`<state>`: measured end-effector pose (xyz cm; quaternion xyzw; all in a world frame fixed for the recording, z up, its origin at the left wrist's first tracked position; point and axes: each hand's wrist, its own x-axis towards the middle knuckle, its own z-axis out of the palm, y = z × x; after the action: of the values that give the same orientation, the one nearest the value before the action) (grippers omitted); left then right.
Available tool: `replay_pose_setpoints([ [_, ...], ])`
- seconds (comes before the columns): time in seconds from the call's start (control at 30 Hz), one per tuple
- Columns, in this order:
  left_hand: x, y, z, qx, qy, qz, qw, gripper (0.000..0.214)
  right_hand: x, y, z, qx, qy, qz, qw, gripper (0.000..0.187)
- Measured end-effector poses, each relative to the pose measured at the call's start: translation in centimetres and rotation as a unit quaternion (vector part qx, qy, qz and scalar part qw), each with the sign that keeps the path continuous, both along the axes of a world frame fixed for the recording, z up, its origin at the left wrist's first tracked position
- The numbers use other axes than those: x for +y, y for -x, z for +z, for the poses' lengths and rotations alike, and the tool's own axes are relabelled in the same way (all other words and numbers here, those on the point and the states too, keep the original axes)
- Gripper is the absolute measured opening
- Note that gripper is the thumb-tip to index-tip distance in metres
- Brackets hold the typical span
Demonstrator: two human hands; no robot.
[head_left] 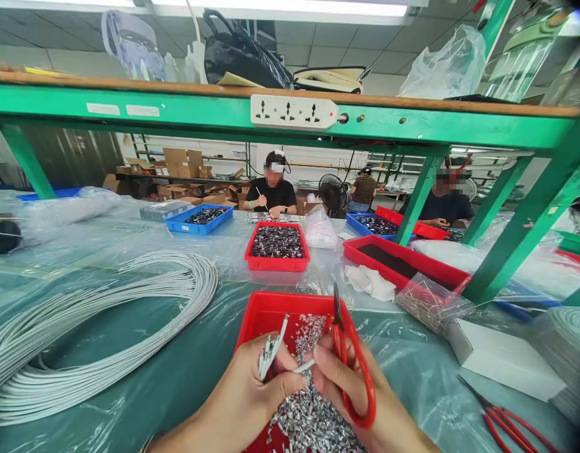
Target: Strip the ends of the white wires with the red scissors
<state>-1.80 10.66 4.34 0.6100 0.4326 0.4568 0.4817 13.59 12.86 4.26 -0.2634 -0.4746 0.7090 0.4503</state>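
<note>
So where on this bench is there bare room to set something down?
Bare film-covered bench lies between the white cable coil and the near red tray, and between that tray and the white box. Crowded: behind the tray, around the cloth, trays of parts and pin bag.

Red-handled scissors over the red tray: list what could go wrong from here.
1. The right hand grips the red-handled scissors with the blades close to the left hand, which pinches a bunch of short white wire pieces; a slip might nick a fingertip.
2. The red plastic tray is heaped with silvery cut bits; fresh offcuts could spill onto the clear plastic table cover.
</note>
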Motion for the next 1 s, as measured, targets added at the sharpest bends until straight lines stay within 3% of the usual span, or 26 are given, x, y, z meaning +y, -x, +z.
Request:
replay_pose_setpoints([
  [0.07, 0.1, 0.0, 0.0, -0.025, 0.04, -0.032, 0.998, 0.028, -0.1, 0.3, -0.3, 0.074, 0.051, 0.042, 0.995, 0.026],
  [0.13, 0.3, 0.0, 0.2, -0.058, 0.088, -0.086, 0.991, 0.035, -0.1, 0.4, -0.5, 0.111, 0.055, 0.07, 0.99, 0.027],
  [0.23, 0.4, 0.2, 0.4, -0.116, 0.149, -0.156, 0.969, 0.038, 0.0, 0.1, -0.6, 0.032, -0.026, 0.015, 0.999, 0.021],
  [0.33, 0.6, 0.5, 0.3, -0.164, 0.206, -0.188, 0.946, 0.031, -0.1, -0.3, -0.1, -0.056, -0.141, -0.049, 0.987, 0.02],
  [0.4, 0.7, 0.7, 0.1, -0.177, 0.215, -0.197, 0.94, 0.029, -0.2, -0.4, 0.3, -0.073, -0.156, -0.06, 0.983, 0.023],
  [0.5, 0.7, 0.8, 0.1, -0.183, 0.192, -0.185, 0.946, 0.029, -0.4, -0.3, 1.1, -0.084, -0.113, -0.052, 0.989, 0.028],
  [0.63, 0.5, 0.6, 0.4, -0.147, 0.179, -0.162, 0.959, 0.031, -0.4, -0.3, 1.9, -0.083, -0.116, -0.03, 0.989, 0.022],
  [0.83, 0.4, 0.1, 0.5, -0.059, 0.105, -0.118, 0.986, 0.037, 0.8, -0.6, 0.7, -0.062, -0.014, 0.007, 0.998, 0.023],
  [0.93, 0.6, 0.2, 0.1, -0.025, 0.015, -0.09, 0.996, 0.033, 0.9, -0.5, 0.1, -0.065, -0.032, 0.012, 0.997, 0.03],
  [1.0, 0.8, 0.3, -0.2, -0.017, -0.006, -0.066, 0.998, 0.03, 0.6, -0.4, 0.2, -0.079, -0.056, -0.004, 0.995, 0.032],
])
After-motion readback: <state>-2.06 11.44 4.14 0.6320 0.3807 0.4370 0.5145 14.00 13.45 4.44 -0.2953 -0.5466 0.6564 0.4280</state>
